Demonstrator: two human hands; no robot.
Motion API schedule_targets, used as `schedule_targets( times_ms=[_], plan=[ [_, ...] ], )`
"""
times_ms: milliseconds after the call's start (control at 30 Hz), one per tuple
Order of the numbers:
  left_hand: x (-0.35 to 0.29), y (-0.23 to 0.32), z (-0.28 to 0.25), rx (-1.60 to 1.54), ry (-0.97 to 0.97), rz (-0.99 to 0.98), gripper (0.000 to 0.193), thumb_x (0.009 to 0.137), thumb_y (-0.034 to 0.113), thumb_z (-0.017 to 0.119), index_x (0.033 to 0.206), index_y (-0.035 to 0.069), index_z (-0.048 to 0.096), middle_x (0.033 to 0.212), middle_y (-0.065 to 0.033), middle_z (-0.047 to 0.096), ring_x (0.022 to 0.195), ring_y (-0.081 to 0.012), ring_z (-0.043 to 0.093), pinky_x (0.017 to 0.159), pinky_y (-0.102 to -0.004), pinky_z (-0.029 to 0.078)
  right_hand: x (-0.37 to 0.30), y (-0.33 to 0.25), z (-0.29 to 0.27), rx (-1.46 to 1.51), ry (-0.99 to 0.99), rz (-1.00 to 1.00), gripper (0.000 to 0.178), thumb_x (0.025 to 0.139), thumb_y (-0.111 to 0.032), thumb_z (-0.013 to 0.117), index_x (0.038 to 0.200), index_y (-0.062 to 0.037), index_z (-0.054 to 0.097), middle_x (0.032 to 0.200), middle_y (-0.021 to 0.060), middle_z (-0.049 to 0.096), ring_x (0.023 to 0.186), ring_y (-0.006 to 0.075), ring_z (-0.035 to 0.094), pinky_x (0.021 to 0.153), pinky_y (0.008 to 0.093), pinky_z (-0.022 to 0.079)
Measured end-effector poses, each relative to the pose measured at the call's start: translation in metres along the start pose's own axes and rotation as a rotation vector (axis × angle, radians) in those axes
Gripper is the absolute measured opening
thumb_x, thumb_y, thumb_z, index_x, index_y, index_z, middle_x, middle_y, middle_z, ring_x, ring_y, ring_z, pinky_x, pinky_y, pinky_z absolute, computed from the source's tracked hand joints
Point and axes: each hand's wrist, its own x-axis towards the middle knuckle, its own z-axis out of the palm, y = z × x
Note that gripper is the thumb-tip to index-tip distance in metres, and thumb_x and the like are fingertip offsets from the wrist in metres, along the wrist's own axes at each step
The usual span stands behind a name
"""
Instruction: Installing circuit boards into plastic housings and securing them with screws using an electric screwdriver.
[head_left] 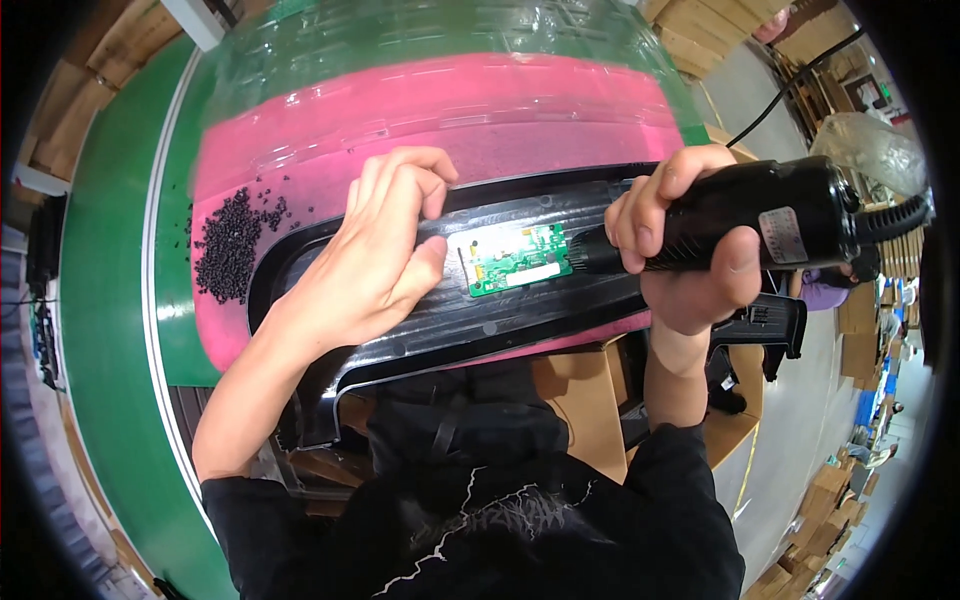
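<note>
A green circuit board [518,262] lies inside a long black plastic housing [440,335], which rests across the table in front of me. My right hand [690,295] is wrapped around a thick black corded power screwdriver [785,195], held almost level. The tool's dark ribbed nose reaches the board's right edge; its exact tip is hard to make out. Over the housing's left part is my left hand [375,255], its fingers bent and its thumb apart from them. Nothing shows between those fingers, and they sit just left of the board.
On the pink mat [330,140] at the left is a heap of small black pieces [230,245], seemingly screws. Clear plastic sheeting [450,50] stands beyond. An open cardboard box [580,395] with black parts is at my front right. The tool's cord [895,215] runs off right.
</note>
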Motion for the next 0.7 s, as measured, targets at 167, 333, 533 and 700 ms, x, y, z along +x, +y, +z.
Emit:
schedule_targets(
  times_ms=[167, 333, 533, 700],
  plan=[
    [0.001, -0.002, -0.001, 0.065, 0.312, 0.050, 0.016, 0.083, 0.005, 0.047, 0.093, 0.004, 0.035, 0.112, -0.0194, 0.041, 0.103, -0.0315, 0.041, 0.094, -0.0405, 0.033, 0.002, 0.006, 0.000, 0.022, -0.033, 0.005, 0.055, 0.081, -0.054, 0.057, 0.090, -0.0014, 0.046, 0.057, 0.0029, 0.046, 0.043, 0.0109, 0.041, 0.044, 0.0254, 0.037],
    [0.006, 0.002, -0.030, -0.162, 0.602, 0.125, 0.015, 0.084, 0.003, 0.048, 0.096, 0.005, 0.040, 0.110, -0.0134, 0.046, 0.106, -0.0218, 0.043, 0.098, -0.0359, 0.032, 0.006, 0.017, -0.001, 0.060, -0.108, 0.038, 0.049, 0.079, -0.045, 0.066, 0.091, -0.0010, 0.047, 0.058, 0.0045, 0.047, 0.044, 0.0105, 0.041, 0.041, 0.0228, 0.034],
    [-0.022, 0.032, -0.067, -0.247, 0.596, -0.105, 0.012, 0.093, 0.007, 0.046, 0.104, 0.003, 0.045, 0.096, -0.0078, 0.051, 0.079, -0.0119, 0.049, 0.069, -0.0247, 0.041, 0.009, 0.006, -0.016, 0.111, -0.144, 0.149, 0.055, 0.078, -0.049, 0.068, 0.096, 0.0005, 0.051, 0.062, 0.0038, 0.051, 0.049, 0.0096, 0.047, 0.047, 0.0230, 0.039],
    [-0.123, 0.024, -0.079, 0.054, 0.210, -0.813, 0.025, 0.098, 0.020, 0.045, 0.080, 0.003, 0.052, 0.052, 0.0019, 0.044, 0.045, -0.0061, 0.042, 0.041, -0.0217, 0.031, 0.034, -0.003, -0.027, 0.562, 0.328, 0.469, 0.028, 0.087, -0.032, 0.064, 0.090, -0.0052, 0.054, 0.068, 0.0035, 0.053, 0.057, 0.0147, 0.051, 0.057, 0.0283, 0.045]
  ],
)
